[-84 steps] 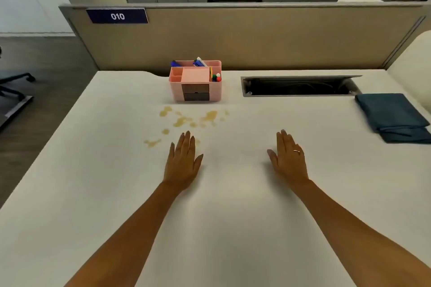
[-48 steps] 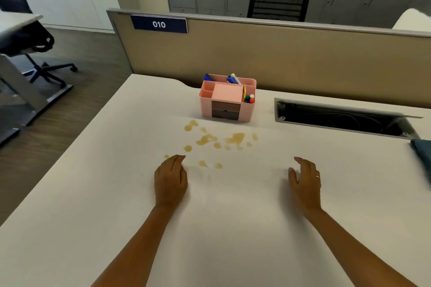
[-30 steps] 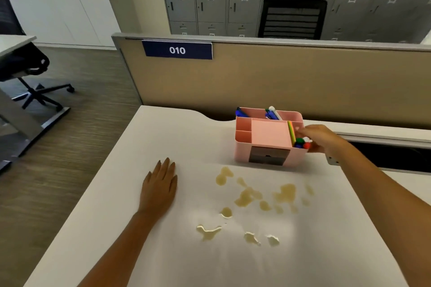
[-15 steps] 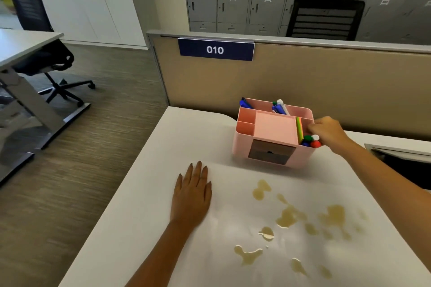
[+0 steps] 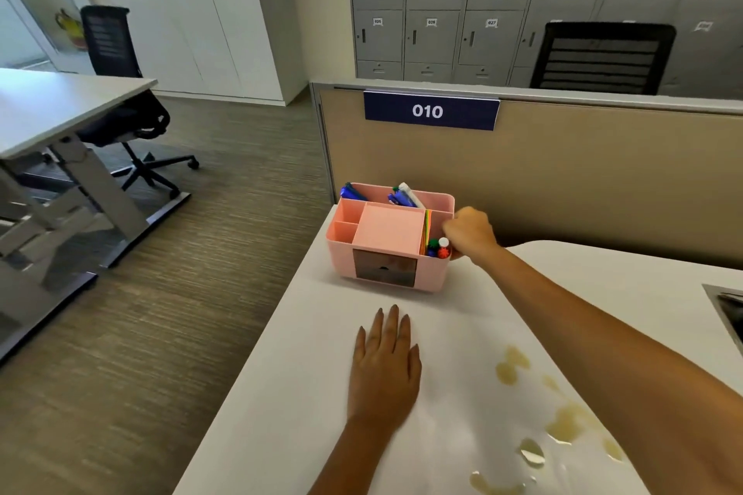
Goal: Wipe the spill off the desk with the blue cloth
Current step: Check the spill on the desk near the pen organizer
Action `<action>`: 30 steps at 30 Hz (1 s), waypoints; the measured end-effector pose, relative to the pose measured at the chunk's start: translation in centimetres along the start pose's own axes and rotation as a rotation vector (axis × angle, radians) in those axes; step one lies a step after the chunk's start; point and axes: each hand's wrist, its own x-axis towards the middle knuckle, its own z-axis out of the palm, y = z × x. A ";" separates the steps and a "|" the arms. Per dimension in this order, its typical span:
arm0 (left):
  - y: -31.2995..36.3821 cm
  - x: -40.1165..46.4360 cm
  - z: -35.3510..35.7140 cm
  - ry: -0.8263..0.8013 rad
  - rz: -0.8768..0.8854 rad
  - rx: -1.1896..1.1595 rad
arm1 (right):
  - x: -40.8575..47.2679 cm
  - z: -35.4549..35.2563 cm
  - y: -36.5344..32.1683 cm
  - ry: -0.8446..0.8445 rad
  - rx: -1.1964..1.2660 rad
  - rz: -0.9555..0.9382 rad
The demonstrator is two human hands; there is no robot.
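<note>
A brownish spill [image 5: 510, 368] lies in several puddles on the white desk [image 5: 289, 394], at the lower right of the view. My left hand [image 5: 384, 366] rests flat on the desk, fingers apart, to the left of the spill. My right hand [image 5: 468, 233] is closed on the right end of the pink desk organizer [image 5: 386, 241], which stands at the desk's far left corner with pens and markers in it. The blue cloth is out of view.
A beige partition [image 5: 563, 173] with a "010" sign [image 5: 430, 110] runs behind the desk. A cable cutout [image 5: 729, 309] shows at the right edge. The desk's left edge drops to the floor. Another desk [image 5: 52, 112] and office chair [image 5: 124, 112] stand to the left.
My right hand reached across and took hold of the organizer, then slid it left toward the desk's far corner, away from the spill. The view swung left, and the cloth left the frame.
</note>
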 end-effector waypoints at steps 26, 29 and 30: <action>-2.2 -5.7 -0.9 -0.012 0.000 -0.075 | -12.6 -18.4 21.6 0.292 -0.157 -0.059; -2.1 -9.1 -1.5 -0.006 -0.018 -0.076 | -17.0 -20.0 29.4 0.324 -0.222 0.075; -2.3 -10.0 -1.6 0.000 -0.030 -0.077 | -18.2 -19.8 31.5 0.315 -0.237 0.108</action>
